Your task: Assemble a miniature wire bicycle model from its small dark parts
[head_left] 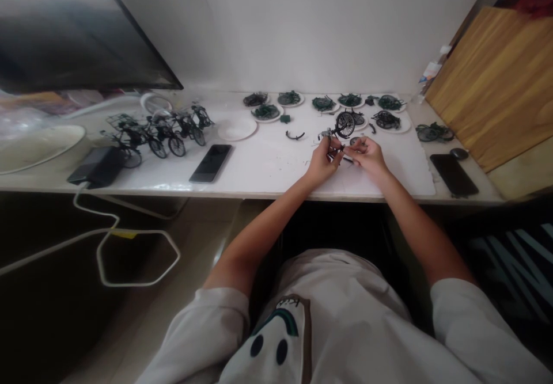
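Between my hands is a partly built model bicycle, its dark spoked wheel [345,125] pointing away from me. My left hand [325,156] is closed around its frame, below the silvery part near the wheel. With pinched fingers my right hand [367,152] meets the same model at a small dark piece; the fingers hide most of that piece. A curved black part [295,136] lies on the white sheet to the left, and a smaller dark part [372,128] lies beyond my right hand.
Plates of dark green and black parts [324,103] line the wall. Several assembled model bicycles [176,142] stand at left beside an empty plate [237,129], a phone [211,163] and a black power box [97,166]. At right are another phone [453,175] and a wooden board [496,84].
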Motion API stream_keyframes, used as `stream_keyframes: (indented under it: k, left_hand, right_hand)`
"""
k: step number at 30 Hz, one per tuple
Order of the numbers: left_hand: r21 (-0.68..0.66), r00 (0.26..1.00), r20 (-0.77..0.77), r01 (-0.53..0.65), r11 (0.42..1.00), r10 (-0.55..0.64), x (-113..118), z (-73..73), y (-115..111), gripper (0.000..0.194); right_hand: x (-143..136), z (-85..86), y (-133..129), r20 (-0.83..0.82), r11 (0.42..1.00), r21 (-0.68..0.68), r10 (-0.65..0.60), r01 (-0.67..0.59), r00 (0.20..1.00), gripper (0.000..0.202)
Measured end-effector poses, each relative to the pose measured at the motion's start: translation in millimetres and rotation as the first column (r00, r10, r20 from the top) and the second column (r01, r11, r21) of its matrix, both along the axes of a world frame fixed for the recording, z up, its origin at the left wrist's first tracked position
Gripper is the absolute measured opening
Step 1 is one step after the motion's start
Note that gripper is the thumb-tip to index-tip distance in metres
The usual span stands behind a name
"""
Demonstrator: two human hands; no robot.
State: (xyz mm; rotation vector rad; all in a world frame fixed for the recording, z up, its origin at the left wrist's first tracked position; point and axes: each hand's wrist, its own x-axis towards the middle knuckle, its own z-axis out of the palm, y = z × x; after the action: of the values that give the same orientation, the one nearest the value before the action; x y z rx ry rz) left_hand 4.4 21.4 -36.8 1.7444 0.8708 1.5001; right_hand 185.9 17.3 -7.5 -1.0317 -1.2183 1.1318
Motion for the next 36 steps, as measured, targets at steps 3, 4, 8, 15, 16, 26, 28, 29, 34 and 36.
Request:
stream_keyframes:
  k: [3,4,8,15,16,26,28,29,34,36]
  left_hand:
    - [0.007,1.000,0.007,0.009,1.000,-0.009,0.5,-1.5,1.1,0.032]
    - [0.003,1.000,0.016,0.009,1.000,-0.009,0.8,-1.8,1.4,0.033]
    - [-0.064,0.997,0.077,0.007,0.998,-0.002,2.0,-1.9,2.3,0.037]
    - [-0.176,0.987,0.160,0.064,0.982,-0.036,1.0,2.5,3.5,0.035]
    - [-0.192,0.985,0.167,0.070,0.979,-0.038,0.6,3.0,4.2,0.035]
    - [-0.293,0.973,0.232,0.051,0.955,0.019,-4.0,0.4,18.0,0.038]
    - [-0.286,0.971,0.233,0.015,0.958,0.055,-4.4,-1.4,19.6,0.038]
    - [-0.281,0.968,0.235,-0.014,0.960,0.083,-4.5,-2.2,20.1,0.037]
    - [-0.250,0.950,0.218,-0.168,0.954,0.224,-4.6,-3.4,20.1,0.034]
    - [-0.230,0.952,0.195,-0.190,0.955,0.237,-4.3,-2.7,20.1,0.034]
  right_hand:
    - [-0.5,-1.1,1.0,0.008,1.000,0.006,-0.012,0.012,1.000,0.078]
    - [-0.7,-1.3,1.3,0.008,1.000,0.009,-0.017,0.017,1.000,0.078]
    - [-1.7,-0.7,1.5,0.002,1.000,0.018,-0.014,0.014,1.000,0.076]
    - [-3.3,-2.0,2.7,0.026,0.998,0.064,-0.029,0.028,0.999,0.067]
    - [-3.2,-2.2,2.3,0.054,0.992,0.110,-0.061,0.055,0.997,0.063]
    - [7.5,7.8,-13.1,0.808,0.894,0.443,-0.365,-0.070,0.462,0.025]
    - [10.4,8.5,-13.6,0.868,0.915,0.393,-0.339,-0.086,0.363,0.022]
    - [11.5,8.5,-13.5,0.889,0.926,0.367,-0.323,-0.085,0.324,0.020]
    - [11.2,6.5,-12.5,0.941,0.953,0.288,-0.265,-0.089,0.208,0.019]
    - [9.9,5.2,-12.4,0.944,0.952,0.292,-0.272,-0.094,0.185,0.018]
